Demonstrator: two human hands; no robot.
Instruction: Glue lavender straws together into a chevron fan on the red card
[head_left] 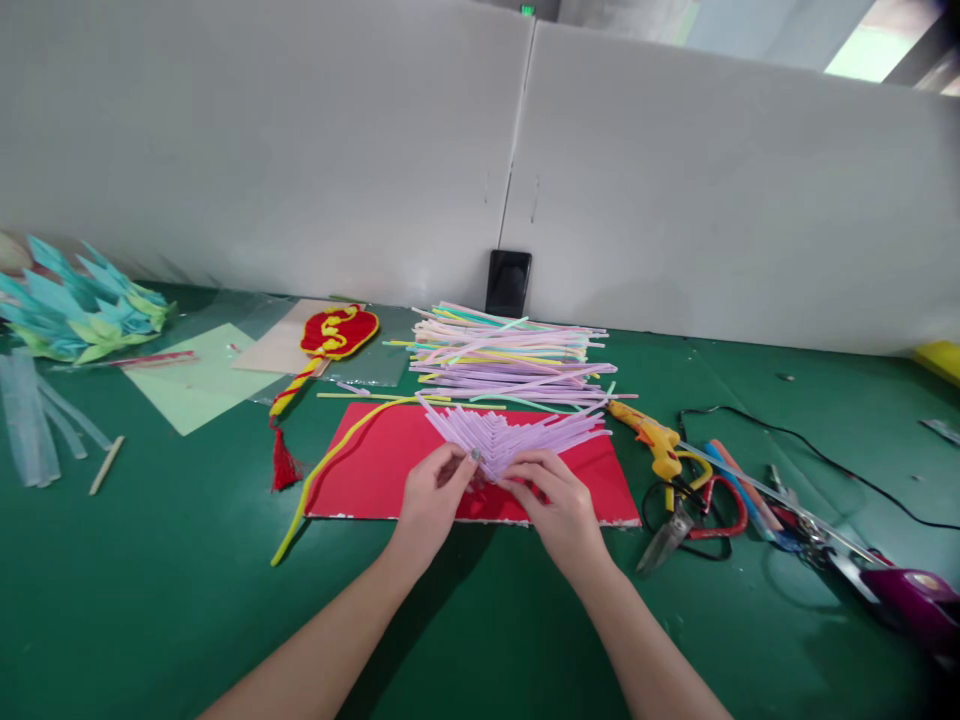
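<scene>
A fan of lilac pipe cleaners [517, 432], woven into a V, lies over a red board [375, 470]. My left hand [439, 490] pinches the lower left side of the weave near its point. On the opposite side, my right hand [551, 500] grips the lower right of the same weave with thumb and fingers. The fingers partly hide the tip of the V. Left of the weave, a yellow pipe cleaner [330, 458] curves across the board and off its edge. Behind the board lies a pile of pastel pipe cleaners [510, 350].
A yellow glue gun [652, 437] and red-handled scissors [724, 510] lie to the right, with a black cable [810, 430] beyond. A phone [508, 283] leans on the grey partition [300, 150]. Leftward are a red-and-yellow fan ornament [339, 332], green paper [199, 380] and a turquoise craft [82, 305].
</scene>
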